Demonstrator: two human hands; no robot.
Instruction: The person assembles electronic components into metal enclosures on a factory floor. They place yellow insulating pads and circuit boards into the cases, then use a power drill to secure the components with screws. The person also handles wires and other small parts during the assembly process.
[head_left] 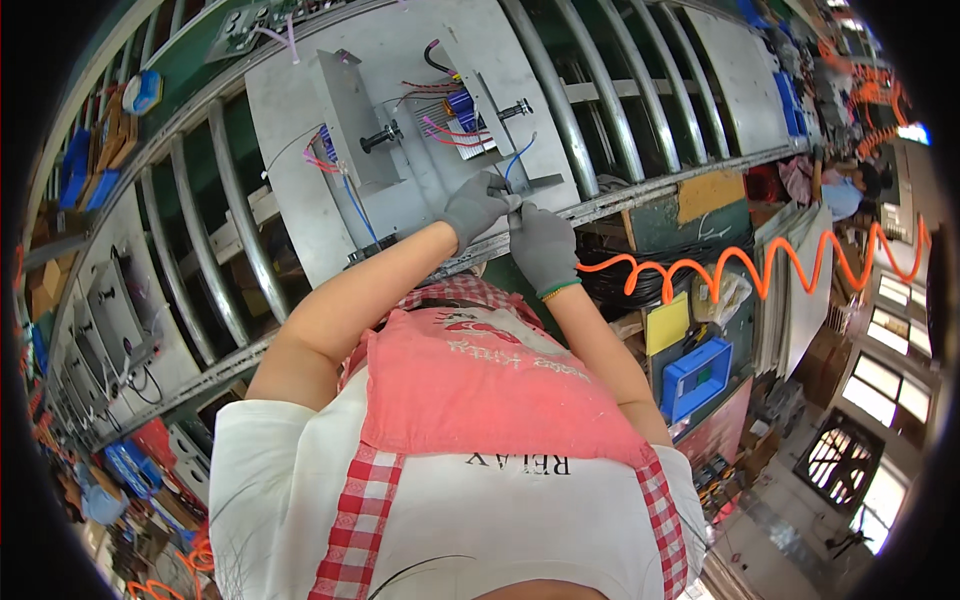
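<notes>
Grey gloves cover both of my hands, which meet over the near edge of a sheet-metal housing (425, 165). The fingers of my left hand (476, 210) are pinched together beside a metal tab at the housing's near right corner. Against them, my right hand (543, 248) is closed, its fingertips touching the left ones. What lies between the fingertips is too small and covered to name. A blue wire (521, 160) runs down toward this pinch. Inside the housing sit a blue component (461, 108) with red wires and black knob-like posts (380, 138). Another blue wire (358, 210) hangs at the left.
The housing lies on a pale board (275, 110) over a conveyor with metal rollers (232, 230). An orange coiled hose (765, 275) stretches rightward from near my right wrist. Below it are a blue bin (697, 380) and a yellow card (667, 324). More housings (115, 300) stand at left.
</notes>
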